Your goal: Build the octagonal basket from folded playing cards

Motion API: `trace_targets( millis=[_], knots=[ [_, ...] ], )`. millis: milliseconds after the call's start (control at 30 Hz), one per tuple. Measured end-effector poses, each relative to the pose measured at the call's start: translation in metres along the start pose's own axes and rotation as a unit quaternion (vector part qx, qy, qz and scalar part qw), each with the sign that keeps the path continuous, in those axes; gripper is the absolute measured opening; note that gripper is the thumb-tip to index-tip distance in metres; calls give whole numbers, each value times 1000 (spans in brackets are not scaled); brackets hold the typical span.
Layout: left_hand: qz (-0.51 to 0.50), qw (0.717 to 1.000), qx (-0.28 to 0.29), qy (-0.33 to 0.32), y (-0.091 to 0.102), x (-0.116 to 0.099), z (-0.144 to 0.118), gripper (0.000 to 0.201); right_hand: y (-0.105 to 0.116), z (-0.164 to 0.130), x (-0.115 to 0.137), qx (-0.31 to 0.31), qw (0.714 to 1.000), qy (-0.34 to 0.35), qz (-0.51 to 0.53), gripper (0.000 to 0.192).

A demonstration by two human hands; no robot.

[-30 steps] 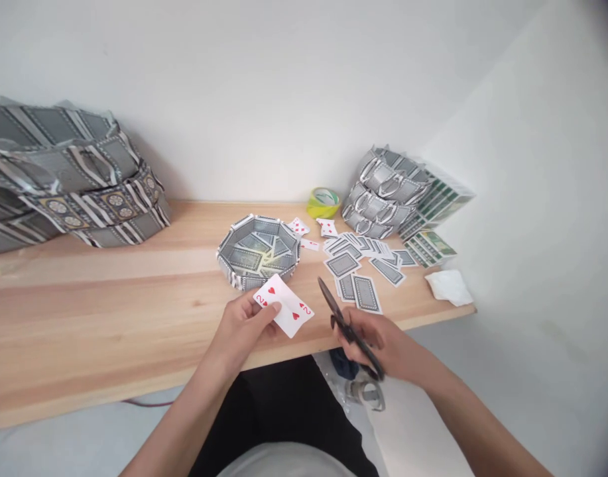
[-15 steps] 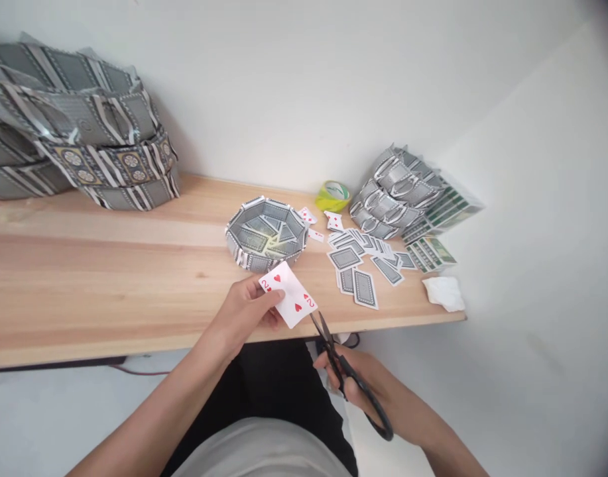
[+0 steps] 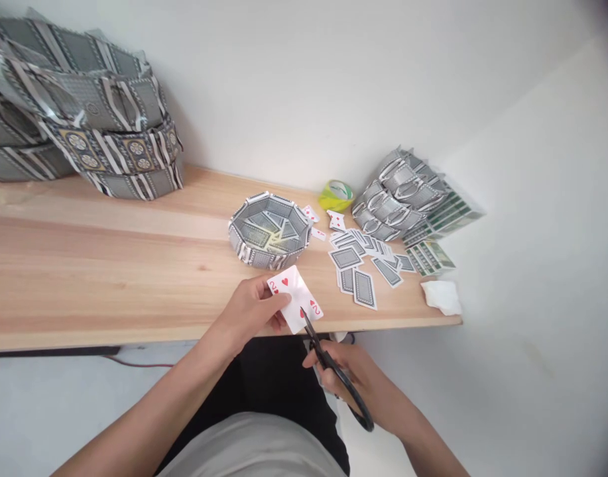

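A playing card, the two of hearts [image 3: 294,291], is pinched between thumb and fingers of my left hand [image 3: 251,308], face up over the table's front edge. My right hand [image 3: 351,371] grips black-handled scissors [image 3: 328,361]. One scissor blade lies across the card's lower right part, by the lower heart; the other blade is hidden behind the card. Just beyond the card stands a low round basket [image 3: 270,232] made of folded cards, with loose pieces in it. Spread to the right are several grey-backed cards [image 3: 364,289].
Large folded-card baskets [image 3: 129,132] stand at the left against the wall. A smaller one [image 3: 400,192] is at the back right, beside green card boxes [image 3: 430,257]. A yellow-green tape roll [image 3: 336,195] and a crumpled white tissue [image 3: 441,297] also lie on the wooden table [image 3: 109,265].
The scissors have moved left and up, from beside the card's corner onto the card. The card has shifted slightly right in my left hand's grip, along with that hand.
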State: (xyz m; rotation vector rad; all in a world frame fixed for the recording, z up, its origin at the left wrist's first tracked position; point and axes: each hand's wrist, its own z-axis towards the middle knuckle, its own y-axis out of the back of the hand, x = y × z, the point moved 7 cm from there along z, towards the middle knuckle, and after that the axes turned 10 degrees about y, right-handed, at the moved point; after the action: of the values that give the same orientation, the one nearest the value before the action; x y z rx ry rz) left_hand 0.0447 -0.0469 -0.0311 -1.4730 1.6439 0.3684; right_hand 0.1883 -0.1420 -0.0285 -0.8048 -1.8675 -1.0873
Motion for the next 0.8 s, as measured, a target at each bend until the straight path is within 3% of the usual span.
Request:
trace_targets(
  millis=[300,800],
  knots=[
    [12,1000,-4,5,2,2,2,9,-6,-1,-6,22,1000,7,15,59],
    [89,996,-12,-28,4,5,9,10,-8,-3,-12,-5,997,-25,66,46]
  ],
)
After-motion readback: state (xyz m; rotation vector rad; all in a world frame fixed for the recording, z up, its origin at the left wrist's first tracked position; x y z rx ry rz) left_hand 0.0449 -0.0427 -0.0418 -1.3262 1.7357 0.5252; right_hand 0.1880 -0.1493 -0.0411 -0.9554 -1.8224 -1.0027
